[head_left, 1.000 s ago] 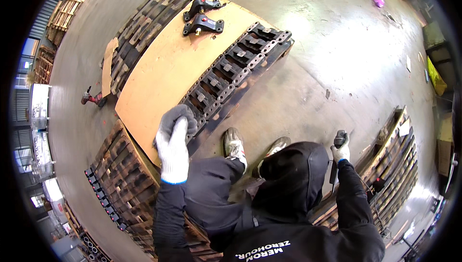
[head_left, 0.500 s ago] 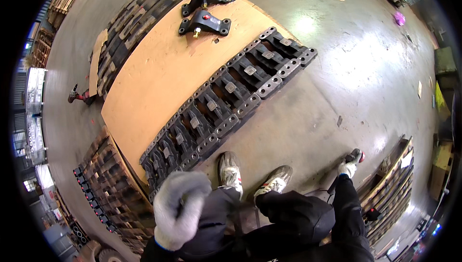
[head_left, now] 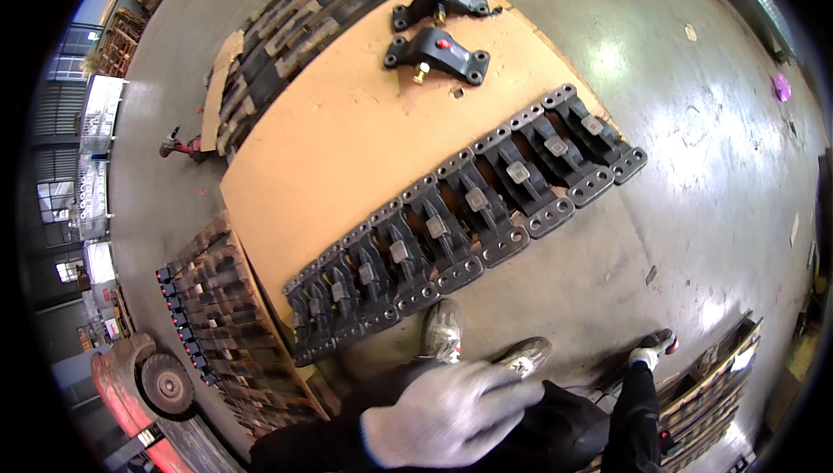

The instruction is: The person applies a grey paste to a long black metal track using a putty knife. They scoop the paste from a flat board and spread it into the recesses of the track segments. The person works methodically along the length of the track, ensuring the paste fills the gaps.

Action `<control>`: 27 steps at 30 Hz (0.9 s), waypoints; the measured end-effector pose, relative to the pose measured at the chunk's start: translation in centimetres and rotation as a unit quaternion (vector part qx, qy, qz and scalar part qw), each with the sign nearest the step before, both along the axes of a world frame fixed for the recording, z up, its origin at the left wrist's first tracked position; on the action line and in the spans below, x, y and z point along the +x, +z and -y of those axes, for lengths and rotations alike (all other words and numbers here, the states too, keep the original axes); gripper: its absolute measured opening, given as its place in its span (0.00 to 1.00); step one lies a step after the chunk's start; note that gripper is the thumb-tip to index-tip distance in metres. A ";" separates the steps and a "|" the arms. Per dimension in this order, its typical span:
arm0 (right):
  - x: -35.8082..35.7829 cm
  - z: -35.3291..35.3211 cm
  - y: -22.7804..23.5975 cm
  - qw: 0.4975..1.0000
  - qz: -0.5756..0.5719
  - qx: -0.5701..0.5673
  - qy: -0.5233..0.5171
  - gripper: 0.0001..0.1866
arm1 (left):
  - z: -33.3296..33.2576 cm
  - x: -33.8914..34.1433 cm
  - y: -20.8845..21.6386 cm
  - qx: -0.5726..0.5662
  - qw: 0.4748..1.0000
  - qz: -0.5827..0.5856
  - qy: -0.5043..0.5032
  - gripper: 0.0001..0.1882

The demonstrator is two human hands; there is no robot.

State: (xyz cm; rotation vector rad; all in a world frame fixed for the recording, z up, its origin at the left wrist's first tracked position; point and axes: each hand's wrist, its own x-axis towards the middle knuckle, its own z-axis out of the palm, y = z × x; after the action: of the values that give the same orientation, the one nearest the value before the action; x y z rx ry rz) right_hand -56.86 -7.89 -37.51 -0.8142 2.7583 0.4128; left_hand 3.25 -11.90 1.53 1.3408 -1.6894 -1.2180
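Note:
In a white work glove, my left hand [head_left: 451,412] is raised in front of my lap. Its fingers stretch to the right, and nothing shows in them. My right hand [head_left: 644,358], gloved too, reaches out to the right at the end of a dark sleeve. It grips a dark power tool with a red end [head_left: 665,342]; its exact kind is too small to tell. Ahead lies a row of black metal brackets [head_left: 475,200], side by side along the near edge of a tan board [head_left: 347,143]. Two more black brackets [head_left: 441,52] with red caps and brass fittings sit at its far end.
Stacked wooden pallets [head_left: 260,334] with small black pieces along their edge stand at left. A red cordless driver [head_left: 180,145] is beyond the board's left side. Another slatted wooden stack [head_left: 703,395] is at lower right. A wheeled vehicle [head_left: 165,386] stands at lower left.
My left hand has moved right across my lap, and its curled fingers have straightened. My view has shifted, so the board and brackets appear further right and lower. My right hand keeps its grip.

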 end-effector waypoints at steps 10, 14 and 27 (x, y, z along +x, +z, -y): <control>15.7 1.3 22.9 0.910 0.352 -0.015 0.219 0.35 | -0.6 -7.4 2.5 0.043 0.991 0.086 0.092 0.13; 15.1 -7.5 31.3 0.865 0.460 -0.019 0.197 0.29 | -1.9 -9.1 11.0 0.130 0.986 0.087 0.060 0.15; 6.6 -9.7 47.3 0.846 0.491 -0.051 -0.202 0.26 | -19.0 3.0 16.5 0.468 0.788 0.158 0.366 0.13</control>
State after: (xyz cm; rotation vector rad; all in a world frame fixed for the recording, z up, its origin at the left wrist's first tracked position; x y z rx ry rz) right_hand -50.27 1.80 9.83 -0.2806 1.8789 -0.2092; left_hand 6.20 7.13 17.99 2.5796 -0.4611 -1.3962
